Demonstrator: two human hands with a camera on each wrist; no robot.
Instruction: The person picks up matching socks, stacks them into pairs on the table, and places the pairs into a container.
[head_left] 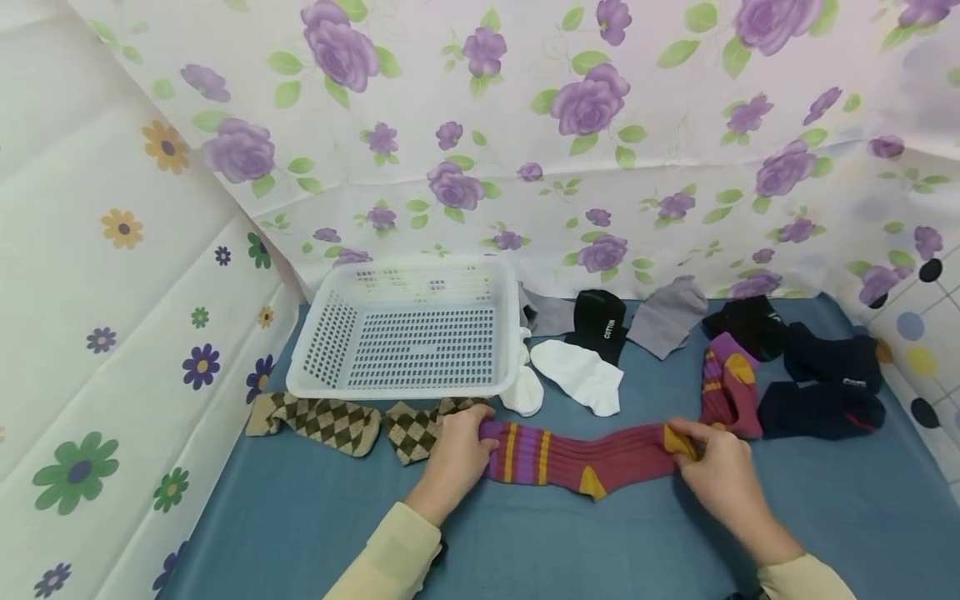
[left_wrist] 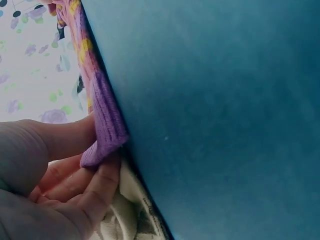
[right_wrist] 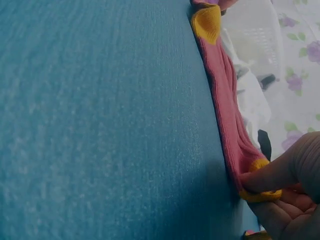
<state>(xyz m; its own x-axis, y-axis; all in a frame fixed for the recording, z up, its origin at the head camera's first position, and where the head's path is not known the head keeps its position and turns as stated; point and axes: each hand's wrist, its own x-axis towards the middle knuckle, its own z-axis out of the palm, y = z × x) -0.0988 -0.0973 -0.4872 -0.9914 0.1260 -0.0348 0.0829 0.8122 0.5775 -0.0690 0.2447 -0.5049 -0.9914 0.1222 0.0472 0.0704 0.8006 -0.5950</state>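
A dark pink sock (head_left: pixel 630 452) with purple and yellow stripes, a yellow heel and a yellow toe lies stretched lengthwise between both hands. My left hand (head_left: pixel 457 454) pinches its purple cuff (left_wrist: pixel 107 117) between thumb and fingers. At the other end my right hand (head_left: pixel 716 467) pinches the yellow toe (right_wrist: pixel 260 195). A similar striped sock (head_left: pixel 738 400) lies just beyond the right hand, partly folded. Close to the left hand is a checkered brown sock (head_left: pixel 408 429), partly covered by that hand.
A white plastic basket (head_left: pixel 405 392) stands at the back left. Another checkered sock (head_left: pixel 330 423) lies in front of it. White socks (head_left: pixel 577 375), grey socks (head_left: pixel 670 317) and black socks (head_left: pixel 598 315) lie along the back. Navy socks (head_left: pixel 821 408) are at right. Flowered sheets (head_left: pixel 480 167) hang behind.
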